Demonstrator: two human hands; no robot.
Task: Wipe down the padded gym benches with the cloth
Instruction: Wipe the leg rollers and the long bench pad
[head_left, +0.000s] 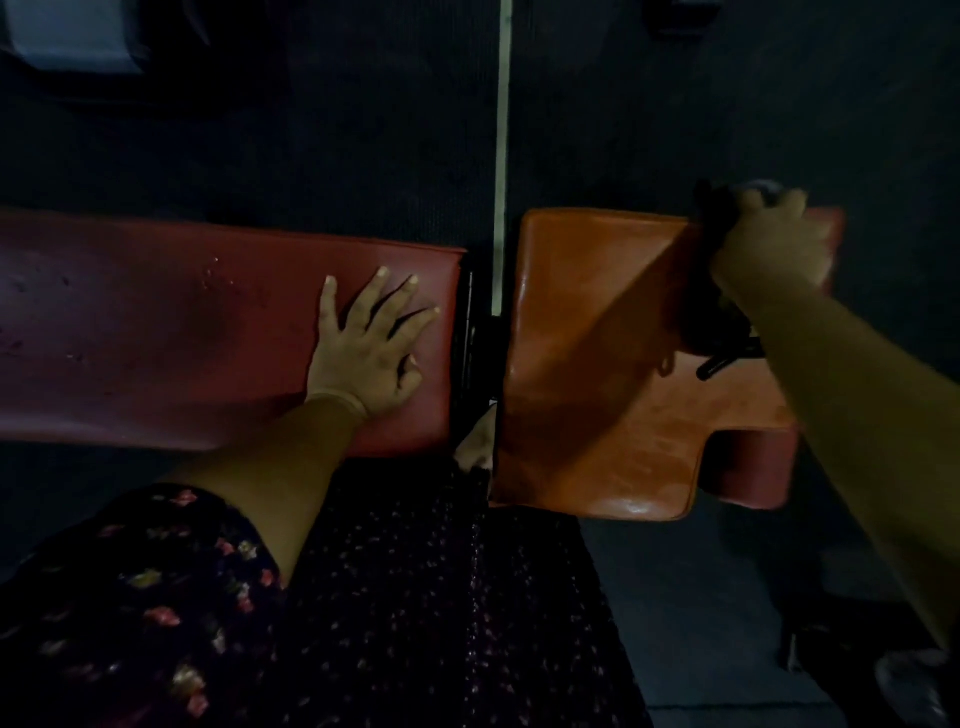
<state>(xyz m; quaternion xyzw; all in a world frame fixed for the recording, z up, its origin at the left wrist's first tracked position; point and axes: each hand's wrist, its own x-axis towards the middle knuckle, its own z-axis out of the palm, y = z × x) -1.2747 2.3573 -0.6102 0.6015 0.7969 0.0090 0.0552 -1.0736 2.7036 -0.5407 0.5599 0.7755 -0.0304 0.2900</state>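
A long red padded bench pad (156, 332) runs across the left, worn and speckled. My left hand (369, 348) rests flat on its right end with fingers spread. Across a narrow gap lies a shorter orange-red seat pad (587, 364), shiny and notched at its lower right. My right hand (769, 239) is at that pad's far right edge and grips a dark cloth (711, 270) that hangs down over the pad. The hand is blurred.
Dark rubber floor (311, 130) lies beyond the bench, with a pale strip (503, 130) running away from the gap. The black frame (467, 332) shows between the pads. My floral dress (311, 623) fills the bottom. A pale object (67, 36) sits top left.
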